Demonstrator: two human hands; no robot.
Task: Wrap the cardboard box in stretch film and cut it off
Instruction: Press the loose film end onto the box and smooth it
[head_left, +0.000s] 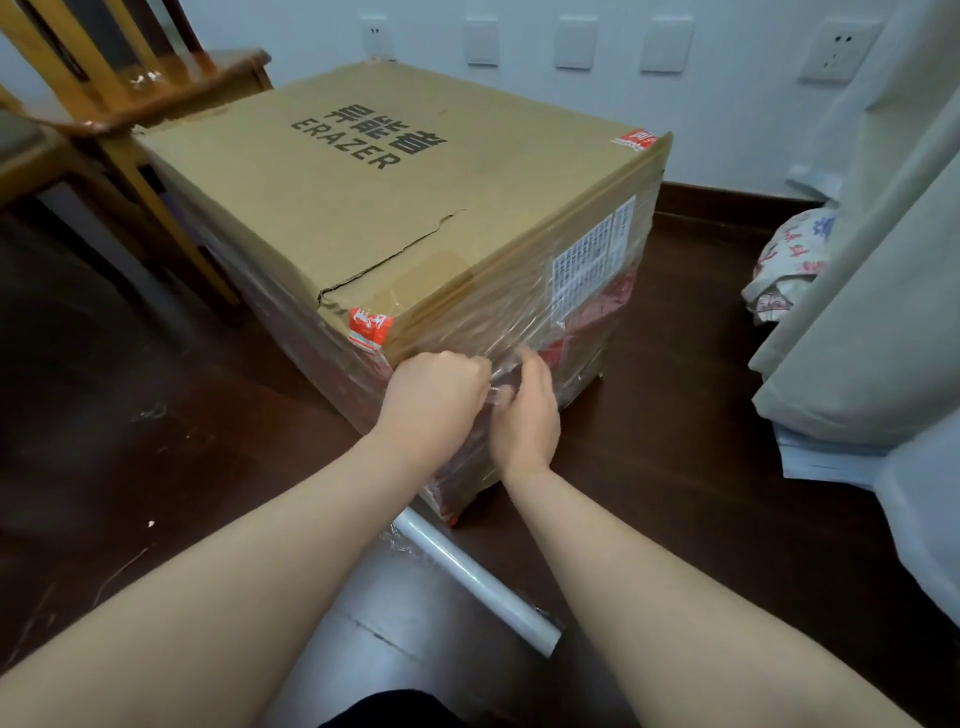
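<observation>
Worn on the head, looking forward and steeply down from close range, with the cardboard box (415, 208) toward 12 o'clock and the floor (156, 441) filling 6 o'clock.

Both hands, left hand (434, 395) and right hand (524, 415), pinching stretch film (501, 374) against near corner of cardboard box (374, 197); film roll (478, 577) on floor (156, 415).
</observation>
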